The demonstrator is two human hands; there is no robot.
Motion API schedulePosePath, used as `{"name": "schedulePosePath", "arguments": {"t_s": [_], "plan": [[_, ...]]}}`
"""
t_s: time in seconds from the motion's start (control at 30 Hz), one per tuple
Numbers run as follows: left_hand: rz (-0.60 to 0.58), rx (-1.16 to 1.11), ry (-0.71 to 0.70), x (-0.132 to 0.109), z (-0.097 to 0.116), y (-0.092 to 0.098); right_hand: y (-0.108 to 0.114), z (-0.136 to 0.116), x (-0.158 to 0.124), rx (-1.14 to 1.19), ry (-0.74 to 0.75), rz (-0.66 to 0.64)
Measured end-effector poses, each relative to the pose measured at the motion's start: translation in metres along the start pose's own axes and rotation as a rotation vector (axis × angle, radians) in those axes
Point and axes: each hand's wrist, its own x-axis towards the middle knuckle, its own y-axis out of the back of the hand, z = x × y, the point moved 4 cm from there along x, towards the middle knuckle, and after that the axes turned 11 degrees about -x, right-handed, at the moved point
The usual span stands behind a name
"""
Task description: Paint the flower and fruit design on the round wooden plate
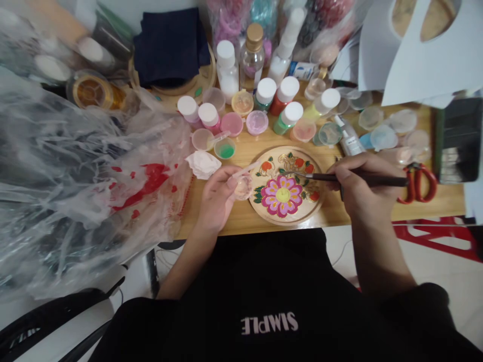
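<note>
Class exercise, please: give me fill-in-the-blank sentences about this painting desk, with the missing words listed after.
1. The right hand holds a thin ____ whose tip is over the round wooden disc.
2. The flower painted on the disc has pink petals and a ____ centre.
3. The left hand holds a small clear cup at the disc's ____ edge.
4. The scissors on the table have ____ handles.
Missing words: brush; yellow; left; red.
</note>
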Motion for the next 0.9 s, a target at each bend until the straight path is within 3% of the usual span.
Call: {"name": "schedulePosePath", "arguments": {"t_s": [0.9], "plan": [[0.016,0.012,0.007,-0.0001,-0.0013,0.0010,-0.0058,-0.0040,0.0015,-0.013,-0.027,-0.011]]}}
